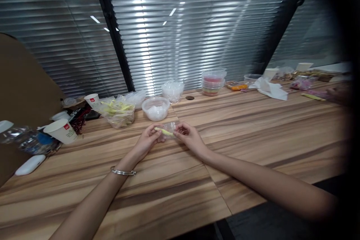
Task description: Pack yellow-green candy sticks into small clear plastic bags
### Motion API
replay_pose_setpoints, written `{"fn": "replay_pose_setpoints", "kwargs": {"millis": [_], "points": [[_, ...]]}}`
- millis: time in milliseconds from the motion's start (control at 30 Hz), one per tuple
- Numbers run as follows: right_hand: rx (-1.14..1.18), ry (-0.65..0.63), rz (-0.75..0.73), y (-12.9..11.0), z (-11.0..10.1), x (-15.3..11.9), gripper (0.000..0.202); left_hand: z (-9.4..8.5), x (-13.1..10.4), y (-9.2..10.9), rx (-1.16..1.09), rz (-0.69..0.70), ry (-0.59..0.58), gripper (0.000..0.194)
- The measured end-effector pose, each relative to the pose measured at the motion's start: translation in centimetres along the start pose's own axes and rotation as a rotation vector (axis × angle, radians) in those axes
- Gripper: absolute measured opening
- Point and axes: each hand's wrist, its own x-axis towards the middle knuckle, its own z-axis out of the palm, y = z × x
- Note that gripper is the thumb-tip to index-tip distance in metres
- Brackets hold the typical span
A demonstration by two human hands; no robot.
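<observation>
Over the middle of the wooden table, my left hand (149,138) pinches the left end of a thin yellow strip (165,132) and a small clear plastic wrapper (170,125). The fingers of my right hand (189,137) are closed on the right end of the same strip and wrapper. Just behind my hands is a clear round bowl (156,108) with white material in it. To its left, a clear plastic bag (120,120) holds several yellow strips.
Paper cups (62,131), a plastic bottle (33,138) and a white case (30,165) are at the left. Stacked tubs (213,82), an orange packet (236,86) and white tissue (270,88) line the back. Another person's hand (339,93) is at the far right.
</observation>
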Motion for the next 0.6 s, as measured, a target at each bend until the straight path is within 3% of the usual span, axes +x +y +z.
{"fn": "replay_pose_setpoints", "kwargs": {"millis": [167, 367, 500, 600], "points": [[0.01, -0.018, -0.101, 0.1, -0.5, 0.3, 0.019, -0.1, 0.0, -0.1, 0.018, 0.026, 0.025, 0.035], [0.005, -0.405, -0.026, -0.1, -0.5, 0.5, 0.021, -0.1, -0.2, 0.1, 0.104, 0.058, 0.024, 0.035], [-0.042, -0.446, -0.039, -0.4, -1.1, 0.9, 0.015, 0.2, -0.3, 0.4, 0.122, 0.056, 0.039, 0.038], [0.07, -0.55, 0.045, 0.2, -1.3, 1.3, 0.018, 0.4, -0.3, 0.7, 0.08, 0.054, 0.01, 0.044]]}}
